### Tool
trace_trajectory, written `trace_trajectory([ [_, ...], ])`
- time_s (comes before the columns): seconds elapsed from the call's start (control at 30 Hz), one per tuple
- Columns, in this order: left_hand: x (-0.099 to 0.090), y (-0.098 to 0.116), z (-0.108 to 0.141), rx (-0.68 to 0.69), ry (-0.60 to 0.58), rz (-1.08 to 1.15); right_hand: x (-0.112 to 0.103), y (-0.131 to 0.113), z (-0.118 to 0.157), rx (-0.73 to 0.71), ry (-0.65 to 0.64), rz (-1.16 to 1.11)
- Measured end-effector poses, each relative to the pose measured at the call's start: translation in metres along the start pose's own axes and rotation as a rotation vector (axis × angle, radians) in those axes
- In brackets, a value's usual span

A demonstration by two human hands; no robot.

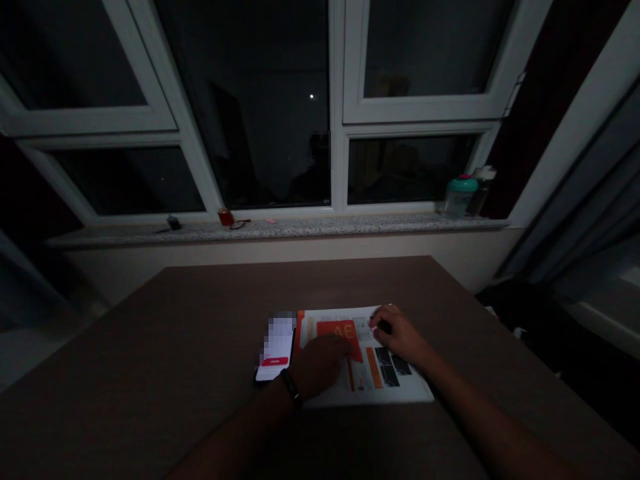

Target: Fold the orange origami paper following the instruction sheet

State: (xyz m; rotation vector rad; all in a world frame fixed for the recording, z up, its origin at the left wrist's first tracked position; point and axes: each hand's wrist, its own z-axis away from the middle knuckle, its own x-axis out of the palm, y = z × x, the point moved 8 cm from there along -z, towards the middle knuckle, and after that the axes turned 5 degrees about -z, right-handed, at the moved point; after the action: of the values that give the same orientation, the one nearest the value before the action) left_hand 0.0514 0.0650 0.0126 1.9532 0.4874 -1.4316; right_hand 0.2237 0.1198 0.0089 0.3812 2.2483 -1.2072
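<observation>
Forearms (240, 423) span the table (200, 300), where a printed booklet (367, 380) lies beneath the left hand (320, 365); the right hand (397, 331) curls near its far right corner. Whether either grips cannot be told. Leftward dragging could displace the adjacent lit phone (276, 348).

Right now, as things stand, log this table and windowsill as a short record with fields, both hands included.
Surface: brown table
Left hand: over the printed page, fingers by its red panel; black wristband on the wrist
Right hand: fingers curled at the page's upper right; grip unclear
Phone: left of the page, screen lit
Windowsill: bottle with teal lid toward the right, small red jar toward the left
Window: white frame, dark glass
Light: dim
</observation>
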Motion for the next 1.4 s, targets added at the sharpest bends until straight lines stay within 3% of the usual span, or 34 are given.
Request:
trace_trajectory([
  [0.3,-0.008,0.007,-0.002,0.0,0.059,-0.065,0.003,-0.009,0.001,-0.036,-0.051,0.016],
  [0.43,-0.014,0.0,0.0,-0.119,0.123,-0.116,0.01,-0.028,0.003,-0.118,-0.159,-0.009],
  [0.6,-0.009,-0.002,0.002,-0.125,0.083,-0.081,0.018,-0.042,0.007,-0.188,-0.256,-0.022],
  [0.8,-0.006,-0.002,0.0,-0.133,0.014,-0.035,0.021,-0.042,0.008,-0.21,-0.281,-0.01],
  [1.4,-0.007,0.007,-0.001,-0.035,0.038,-0.082,0.021,-0.047,0.007,-0.189,-0.294,0.023],
])
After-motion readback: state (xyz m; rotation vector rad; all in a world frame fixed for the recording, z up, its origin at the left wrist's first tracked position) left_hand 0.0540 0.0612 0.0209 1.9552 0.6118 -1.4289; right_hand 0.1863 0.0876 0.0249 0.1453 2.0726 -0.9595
